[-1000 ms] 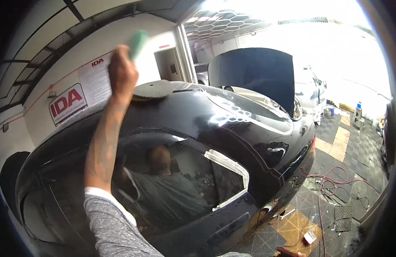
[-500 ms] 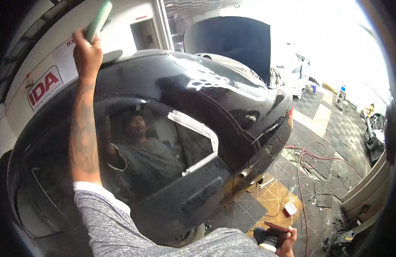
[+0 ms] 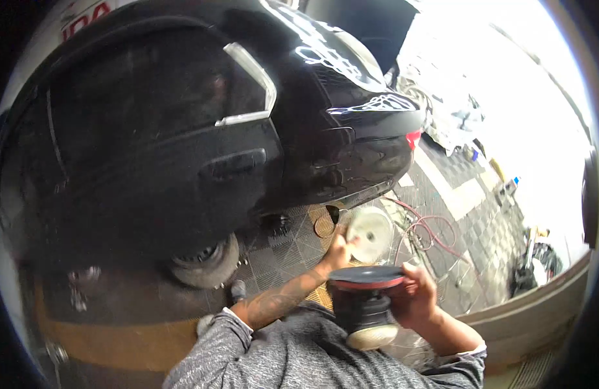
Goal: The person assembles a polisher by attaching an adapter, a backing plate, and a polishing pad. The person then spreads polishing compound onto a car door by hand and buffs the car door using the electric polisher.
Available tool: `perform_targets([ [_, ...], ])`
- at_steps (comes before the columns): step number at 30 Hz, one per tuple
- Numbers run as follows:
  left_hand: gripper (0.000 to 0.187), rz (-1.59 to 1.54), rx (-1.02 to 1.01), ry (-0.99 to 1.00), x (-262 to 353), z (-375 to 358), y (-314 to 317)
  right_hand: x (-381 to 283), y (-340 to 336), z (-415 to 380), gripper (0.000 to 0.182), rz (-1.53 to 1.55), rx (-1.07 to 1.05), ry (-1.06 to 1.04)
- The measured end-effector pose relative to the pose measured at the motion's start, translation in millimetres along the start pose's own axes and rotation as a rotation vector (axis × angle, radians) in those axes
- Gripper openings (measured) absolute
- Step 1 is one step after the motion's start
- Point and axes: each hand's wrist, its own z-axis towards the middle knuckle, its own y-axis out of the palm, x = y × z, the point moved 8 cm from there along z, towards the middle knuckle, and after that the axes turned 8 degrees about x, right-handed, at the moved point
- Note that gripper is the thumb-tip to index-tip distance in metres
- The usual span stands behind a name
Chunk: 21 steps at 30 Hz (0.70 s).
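Pad (image 3: 375, 238) in my left hand (image 3: 340, 251), polisher (image 3: 359, 312) in my right hand (image 3: 417, 295).
Pad pale, round; right fingers at the polisher's red-edged black disc (image 3: 366, 275). Dark car (image 3: 163, 162) alongside, pale tape (image 3: 255, 74) on window edge; red hose (image 3: 435, 228) looped on floor.

glare bleaches the upper right, the black car (image 3: 163, 165) sits dim, and darkened edges bow outward.

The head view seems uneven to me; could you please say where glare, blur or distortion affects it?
Head view: the upper right washes out to white; bright glare streaks the black car; the left hand and round pad look slightly blurred; fisheye distortion curves edges and corners darken.
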Motion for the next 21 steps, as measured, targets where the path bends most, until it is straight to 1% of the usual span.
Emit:
perform_targets([
  [2,0.069,0.054,-0.056,-0.299,11,-45,42,16,13,-19,0.069,-0.12,-0.244,0.002],
  [3,0.08,0.291,-0.099,-0.27,20,-63,59,36,17,-21,0.073,-0.284,-0.344,-0.02],
  [4,0.079,0.315,-0.158,-0.207,-21,-70,66,54,21,-24,0.078,-0.444,-0.445,-0.049],
  [5,0.077,0.335,-0.215,-0.143,-62,-77,72,55,22,-33,0.078,-0.603,-0.506,-0.131],
  [6,0.076,0.292,-0.279,-0.173,-51,-93,79,55,23,-41,0.079,-0.759,-0.557,-0.222],
  [8,0.074,0.205,-0.437,-0.23,-17,-131,91,58,51,-53,0.086,-0.888,-0.92,-0.305],
  [10,0.074,0.137,-0.464,-0.036,4,-146,92,55,56,-74,0.093,-0.9,-0.988,-0.635],
  [11,0.074,0.102,-0.476,0.06,14,-155,91,68,44,-80,0.104,-0.861,-1.128,-0.62],
  [12,0.075,0.044,-0.329,-0.419,-16,-162,82,80,35,-82,0.11,-0.789,-1.134,-0.537],
  [13,0.08,-0.146,-0.252,-0.536,-14,-175,79,97,21,-79,0.111,-0.81,-1.037,-0.589],
  [14,0.08,-0.152,-0.259,-0.526,-10,-185,77,116,9,-74,0.112,-0.831,-0.943,-0.636],
  [15,0.079,-0.068,-0.168,-0.529,-11,-195,66,130,4,-73,0.115,-0.875,-0.896,-0.72],
  [16,0.079,0.018,-0.075,-0.534,-12,-207,52,146,4,-73,0.116,-0.756,-0.888,-0.683],
  [18,0.073,-0.067,0.296,-0.533,-31,-241,18,182,9,-76,0.114,-0.613,-0.873,-0.593],
  [19,0.073,-0.077,0.296,-0.528,-39,-259,-1,185,26,-89,0.115,-0.55,-0.858,-0.649],
  [20,0.067,-0.128,0.316,-0.575,-52,-283,-30,185,44,-103,0.116,-0.48,-0.837,-0.704],
  [21,0.065,-0.155,0.326,-0.603,-58,-301,-44,191,62,-114,0.106,-0.44,-0.911,-0.613],
])
